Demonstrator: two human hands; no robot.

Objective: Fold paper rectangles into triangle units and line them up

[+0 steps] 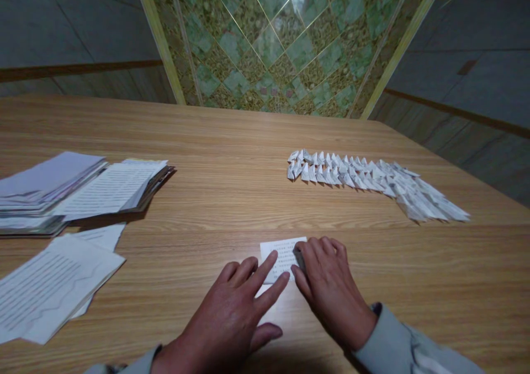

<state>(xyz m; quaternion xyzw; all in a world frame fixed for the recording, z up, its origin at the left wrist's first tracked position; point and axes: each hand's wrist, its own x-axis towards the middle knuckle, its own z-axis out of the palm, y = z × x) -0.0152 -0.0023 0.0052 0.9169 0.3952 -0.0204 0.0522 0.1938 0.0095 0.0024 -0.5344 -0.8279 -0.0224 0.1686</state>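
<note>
Pressing paper slip flat under left hand fingers, right hand fingers

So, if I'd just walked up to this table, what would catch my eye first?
Probably the long row of folded paper pieces, lying on the right side of the wooden table. Next, at the near middle, the left hand and right hand rest on a small printed slip. Loose stacks of printed sheets lie on the left.
</note>
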